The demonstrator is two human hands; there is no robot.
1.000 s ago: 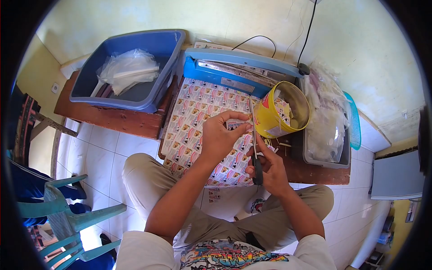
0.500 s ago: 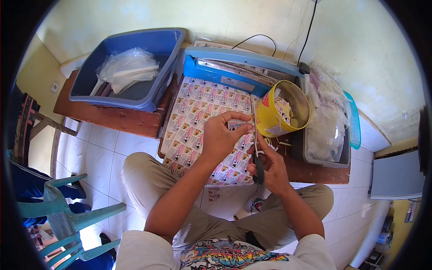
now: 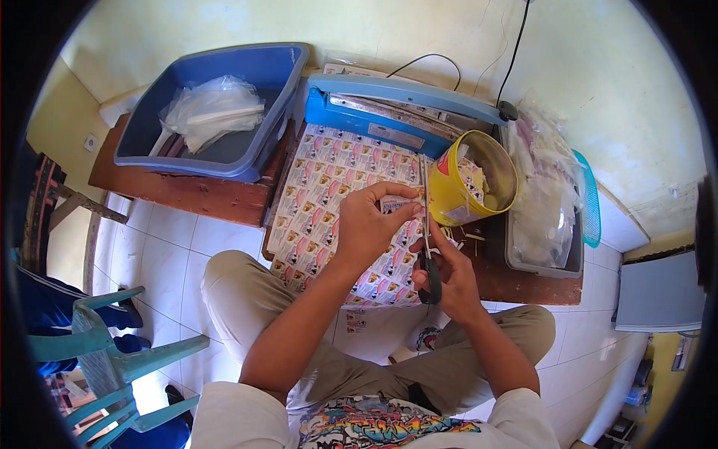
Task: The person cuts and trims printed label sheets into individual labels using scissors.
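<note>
Thumb and forefinger of my left hand (image 3: 368, 228) pinch a small printed label piece (image 3: 394, 203), partly covered by the fingers. My right hand (image 3: 455, 283) is wrapped round the black handles of a pair of scissors (image 3: 429, 278). Their long metal blades point away from me, just right of the left fingertips. Whether the blades touch the label piece I cannot tell. Under both hands lie sheets printed with rows of labels (image 3: 318, 183). A yellow bucket (image 3: 453, 193) holding paper pieces stands right beside the blades.
A blue heat sealer (image 3: 407, 91) lies behind the sheets. To the left, a blue tub (image 3: 258, 161) holds clear plastic bags. At right, a grey tray (image 3: 542, 271) is heaped with plastic bags. A green plastic chair (image 3: 105, 352) and another person's leg are at the lower left.
The scissors have shifted very slightly in my right hand, with the fingers moving at the handles. My left hand keeps its pinch in nearly the same place.
</note>
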